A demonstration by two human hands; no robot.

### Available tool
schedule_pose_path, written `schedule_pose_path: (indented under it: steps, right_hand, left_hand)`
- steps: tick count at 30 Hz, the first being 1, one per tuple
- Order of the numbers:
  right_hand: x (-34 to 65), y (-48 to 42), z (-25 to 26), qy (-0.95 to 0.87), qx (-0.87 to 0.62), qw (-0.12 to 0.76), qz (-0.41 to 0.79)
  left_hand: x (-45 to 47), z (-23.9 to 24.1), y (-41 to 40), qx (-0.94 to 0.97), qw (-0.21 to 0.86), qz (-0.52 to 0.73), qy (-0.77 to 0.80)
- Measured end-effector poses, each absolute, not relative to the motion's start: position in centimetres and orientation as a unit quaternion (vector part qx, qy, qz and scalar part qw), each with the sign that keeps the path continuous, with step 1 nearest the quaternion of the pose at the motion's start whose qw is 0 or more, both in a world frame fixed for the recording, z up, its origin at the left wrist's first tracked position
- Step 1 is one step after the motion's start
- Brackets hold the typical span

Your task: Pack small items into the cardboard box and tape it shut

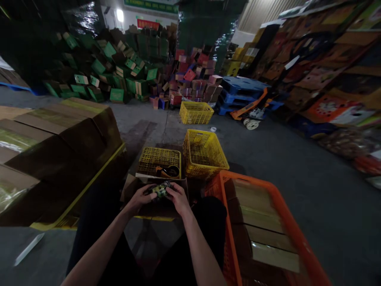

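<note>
Both hands hold a small shiny package [161, 190], green and yellow and apparently wrapped in clear plastic; its exact kind is unclear. My left hand [143, 197] grips the left end with the thumb on top. On the right end, my right hand [178, 197] closes its thumb and fingers. Directly below the package is an open cardboard box [131, 188] between my knees, its inside mostly dark and hidden by my hands. Just beyond it, a black-and-orange tape dispenser [168, 171] lies on a yellow crate [149, 159].
An orange crate [268, 184] full of cartons stands to my right. Stacked cartons [59, 131] fill the left side. Two yellow crates [205, 149] sit ahead. Farther back are blue pallets [241, 89], a pallet jack [251, 111] and heaped green boxes [117, 94].
</note>
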State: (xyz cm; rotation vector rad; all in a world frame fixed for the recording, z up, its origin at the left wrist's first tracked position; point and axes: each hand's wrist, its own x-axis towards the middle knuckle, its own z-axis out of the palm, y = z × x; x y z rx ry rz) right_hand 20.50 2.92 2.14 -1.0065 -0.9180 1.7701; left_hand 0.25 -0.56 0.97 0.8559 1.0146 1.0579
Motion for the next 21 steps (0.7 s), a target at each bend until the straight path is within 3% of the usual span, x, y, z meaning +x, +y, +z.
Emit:
schedule_pose_path:
  steps: [5, 13, 16, 21]
  right_hand:
    - [20.5, 3.2, 2.2, -0.406, -0.410, 0.422, 0.699]
    - [20.8, 3.0, 0.3, -0.552, -0.486, 0.308, 0.603]
    - [21.2, 3.3, -1.1, -0.560, -0.559, 0.299, 0.534]
    - [21.3, 3.9, -2.3, -0.585, -0.597, 0.288, 0.468]
  left_hand:
    - [-0.3, 1.6, -0.5, 0.417, 0.635, 0.454, 0.465]
    - [-1.9, -0.3, 0.5, 0.477, 0.576, 0.426, 0.509]
    - [-2.5, -2.2, 1.9, 0.529, 0.454, 0.315, 0.644]
    - [-1.9, -4.3, 2.8, 0.583, 0.413, 0.217, 0.665]
